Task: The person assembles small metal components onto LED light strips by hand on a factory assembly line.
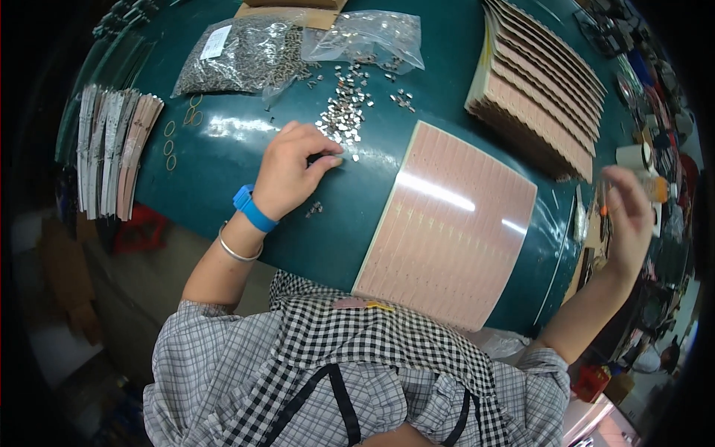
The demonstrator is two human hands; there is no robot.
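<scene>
My left hand [294, 167], with a blue band and a silver bangle at its wrist, hovers beside a loose pile of small shiny metal pieces [344, 112]. Its thumb and index finger come together in a pinch; whatever lies between them is too small to make out. Between my hands lies a pinkish panel of circuit boards [447, 216], its rows of strips running lengthwise. Off at the far right my right hand [629, 212] is raised, fingers curled beside a thin tool [604, 201] with an orange part. What those fingers grip is unclear.
A bag of small metal parts [238, 56] and a clear bag [365, 37] lie at the back. Stacked panels [532, 97] stand at the back right. Bundled strips [115, 153] and rubber bands [170, 145] are at left. A few small parts [314, 210] sit near my left wrist.
</scene>
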